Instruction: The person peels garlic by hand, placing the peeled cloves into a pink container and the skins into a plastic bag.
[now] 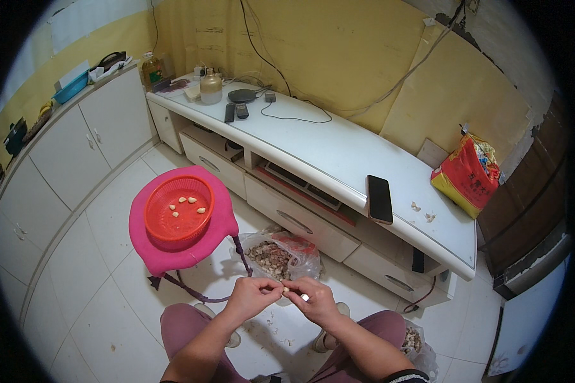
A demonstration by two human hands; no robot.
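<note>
Between the fingertips of both hands, in front of my knees, is a small garlic clove [286,289]. My left hand [253,298] pinches it from one side. From the other side my right hand [317,300] grips it, and a small white thing [305,297] shows at that hand's fingers; I cannot tell what it is. Just beyond the hands, a clear plastic bag [308,261] of garlic cloves [270,256] lies open on the floor. Several peeled cloves [192,200] rest inside a red plastic basket [179,233] on a pink-covered stool [220,191] to the left.
A low white TV cabinet [316,143] runs along the wall, with a smartphone [379,198] at its front edge. A red and yellow sack [464,177] stands on its right end. Another plastic bag [423,356] sits beside my right leg. Bits of skin litter the tiles [273,330].
</note>
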